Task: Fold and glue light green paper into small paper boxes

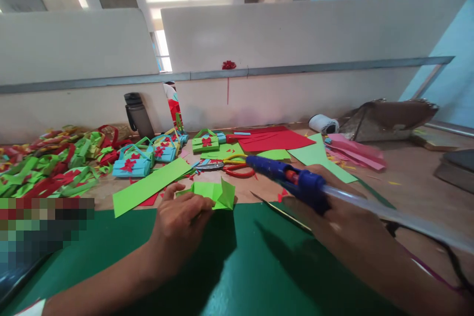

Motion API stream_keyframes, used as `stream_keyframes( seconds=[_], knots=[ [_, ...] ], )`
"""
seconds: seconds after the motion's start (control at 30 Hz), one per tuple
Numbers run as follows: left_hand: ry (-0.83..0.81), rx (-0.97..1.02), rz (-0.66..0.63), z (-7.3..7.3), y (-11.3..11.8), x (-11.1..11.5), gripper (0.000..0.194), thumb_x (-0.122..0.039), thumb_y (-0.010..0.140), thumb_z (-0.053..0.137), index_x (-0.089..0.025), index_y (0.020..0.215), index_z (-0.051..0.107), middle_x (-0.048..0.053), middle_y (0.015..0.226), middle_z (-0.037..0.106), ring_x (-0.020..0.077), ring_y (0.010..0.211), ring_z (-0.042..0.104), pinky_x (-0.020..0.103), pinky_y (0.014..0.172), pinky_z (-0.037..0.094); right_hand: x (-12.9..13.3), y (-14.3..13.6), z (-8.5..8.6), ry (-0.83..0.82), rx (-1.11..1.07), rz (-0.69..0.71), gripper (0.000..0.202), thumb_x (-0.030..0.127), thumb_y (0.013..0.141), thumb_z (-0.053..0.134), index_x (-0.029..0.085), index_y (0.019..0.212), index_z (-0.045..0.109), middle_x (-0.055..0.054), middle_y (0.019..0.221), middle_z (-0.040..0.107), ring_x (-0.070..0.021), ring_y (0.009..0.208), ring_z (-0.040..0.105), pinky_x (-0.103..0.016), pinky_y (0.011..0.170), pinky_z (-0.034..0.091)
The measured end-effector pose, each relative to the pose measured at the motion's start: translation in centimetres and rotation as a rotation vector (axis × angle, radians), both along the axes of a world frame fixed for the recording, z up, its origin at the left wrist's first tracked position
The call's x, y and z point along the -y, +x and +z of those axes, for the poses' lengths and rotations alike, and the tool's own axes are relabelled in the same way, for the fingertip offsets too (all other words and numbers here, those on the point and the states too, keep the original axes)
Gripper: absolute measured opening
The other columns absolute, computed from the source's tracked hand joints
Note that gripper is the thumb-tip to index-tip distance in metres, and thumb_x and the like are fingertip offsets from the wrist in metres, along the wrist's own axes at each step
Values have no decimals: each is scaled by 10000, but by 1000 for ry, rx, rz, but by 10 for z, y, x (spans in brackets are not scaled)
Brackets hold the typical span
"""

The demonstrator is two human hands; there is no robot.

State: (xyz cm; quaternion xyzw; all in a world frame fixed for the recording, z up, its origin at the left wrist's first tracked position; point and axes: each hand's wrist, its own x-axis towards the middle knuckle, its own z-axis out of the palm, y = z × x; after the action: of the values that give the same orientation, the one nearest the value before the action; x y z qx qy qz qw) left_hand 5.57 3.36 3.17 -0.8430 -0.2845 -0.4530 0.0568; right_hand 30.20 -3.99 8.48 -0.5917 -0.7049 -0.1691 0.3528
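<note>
1. The left hand (181, 222) had its fingers curled together on the folded green paper (225, 195), pinching its near-left side, while the right part stood up in creased flaps.
2. The right hand (338, 222) was closed around a blue glue gun (309, 188); its nozzle pointed left, above and to the right of the folded paper, not touching it. A clear glue stick (374, 210) stuck out of the back.
3. The folded paper lay at the far edge of the dark green mat (126, 242), between the hands.
4. A thin, pointed metal piece (279, 211) lay just left of the right hand.
5. Beyond the folded paper were scissors with red handles (242, 173) and yellow handles (234, 157); a long green strip (148, 188) lay to the left.
6. Farther out were blue paper bags (131, 167), a green paper bag (205, 144) and red sheets (277, 139).
7. A colourful paper heap (48, 173) lay far left, near a dark bottle (138, 116); pink strips (357, 152) and a brown handbag (385, 119) were at right.
</note>
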Motion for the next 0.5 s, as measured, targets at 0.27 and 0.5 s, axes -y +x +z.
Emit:
stream_keyframes(
  seconds=[0.27, 0.5],
  knots=[
    [-6, 9, -24, 3, 3, 2, 95, -135, 807, 573, -212, 756, 554, -56, 687, 689, 106, 567, 608, 354, 855, 381, -27, 11, -18, -236, 614, -421, 542, -1, 823, 439, 210, 1323, 438, -127, 960, 673, -264, 887, 632, -355, 697, 458],
    [3, 20, -55, 7, 5, 8, 97, -116, 800, 572, -207, 776, 550, -45, 712, 692, 110, 580, 609, 356, 858, 389, -38, 8, -37, -375, 644, -417, 438, 35, 857, 407, 167, 1267, 490, -203, 1079, 614, -334, 948, 589, -455, 713, 419]
  ],
)
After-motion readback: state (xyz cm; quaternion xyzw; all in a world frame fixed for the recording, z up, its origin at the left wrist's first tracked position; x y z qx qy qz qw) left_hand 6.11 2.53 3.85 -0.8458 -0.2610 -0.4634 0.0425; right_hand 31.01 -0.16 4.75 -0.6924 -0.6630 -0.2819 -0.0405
